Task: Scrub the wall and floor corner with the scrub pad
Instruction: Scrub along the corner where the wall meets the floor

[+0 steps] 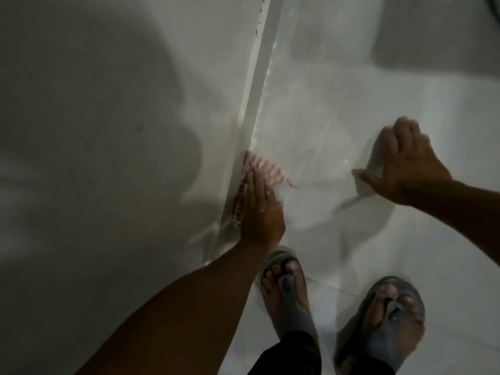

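My left hand (259, 204) lies flat, fingers pressed together, pinning the pink mesh scrub pad (266, 170) into the corner where the wall (108, 131) meets the wet floor (311, 109). Part of the pad folds up against the skirting strip (255, 104), part spreads on the tile. It looks soft, thin and floppy, likely to bunch or slide on the slick glaze, so I judge a broad palm press over its middle beats any pinch. My right hand (408, 163) is spread, fingertips braced on the floor, holding nothing. My sandals (384, 320) stand just behind.
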